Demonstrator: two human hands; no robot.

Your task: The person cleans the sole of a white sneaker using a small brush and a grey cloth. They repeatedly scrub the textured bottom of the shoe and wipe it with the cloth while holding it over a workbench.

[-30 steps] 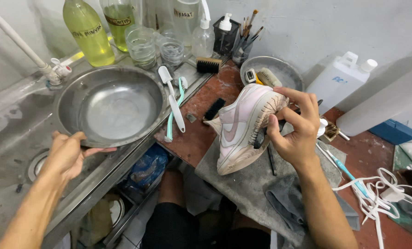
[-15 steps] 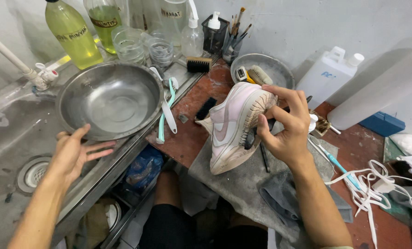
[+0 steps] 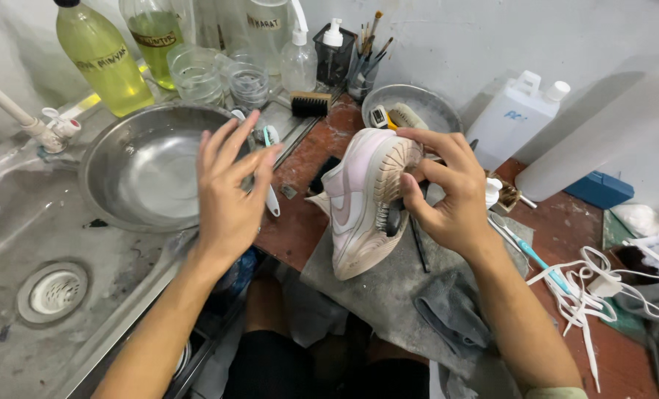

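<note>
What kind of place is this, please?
Probably a shoe-cleaning workbench. The right hand holds a pink sneaker over a grey cloth, with brushes and liquid bottles beside a metal basin.

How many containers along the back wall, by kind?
Glass bottles with yellow-green liquid: 2
Clear glass tumblers: 2
Pump dispenser bottles: 2
White jerrycan: 1
Black brush holder: 1
Total: 8

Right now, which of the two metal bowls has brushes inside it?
The smaller metal bowl by the wall, behind the pink sneaker, holds brushes. The large basin beside the left hand holds none.
</note>
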